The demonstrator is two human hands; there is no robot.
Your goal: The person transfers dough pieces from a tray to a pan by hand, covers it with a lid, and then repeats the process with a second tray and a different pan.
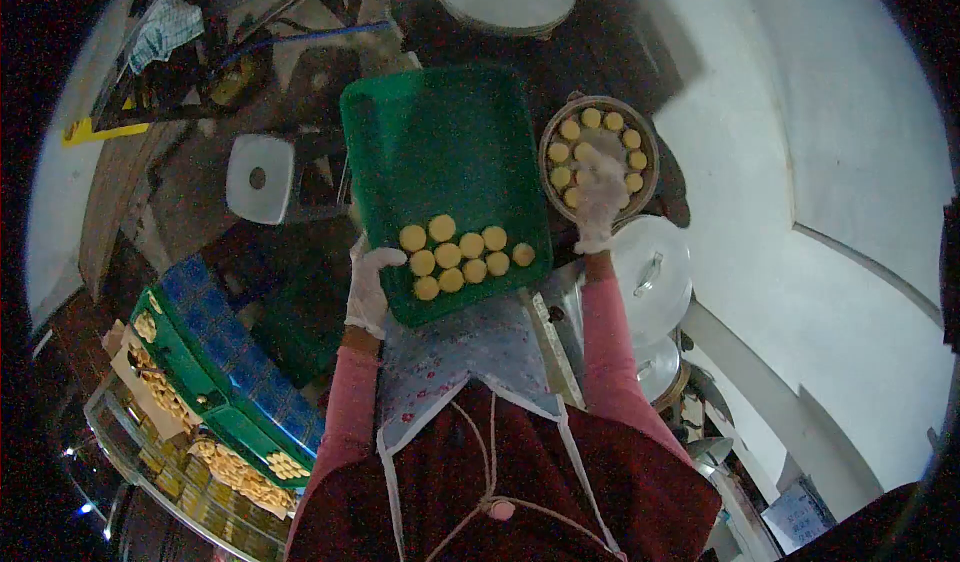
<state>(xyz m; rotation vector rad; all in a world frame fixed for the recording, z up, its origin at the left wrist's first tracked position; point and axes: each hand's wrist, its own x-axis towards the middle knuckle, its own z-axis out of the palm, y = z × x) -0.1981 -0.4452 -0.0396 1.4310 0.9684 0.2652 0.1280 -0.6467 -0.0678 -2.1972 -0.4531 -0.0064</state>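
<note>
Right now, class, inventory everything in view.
Rectangular plastic tray: one, green, centre
Round flat pieces: eleven, yellow, on tray
Round rimmed pan: one, brownish, right
More pieces: at least ten, yellow, in pan
Round metal lids: three, silvery, top and right
Square stool top: one, white, left
Filled containers: at least two, green, lower left
Patterned surface: one, blue, lower left
Floral apron: one, pale, below tray
Gloved left hand: one, white, tray edge
Gloved right hand: one, white, over pan

Round yellow cakes (448,256) are clustering nearside in a green tray (440,147); more, seemingly spaced, are sitting in a pan (653,157).
</note>
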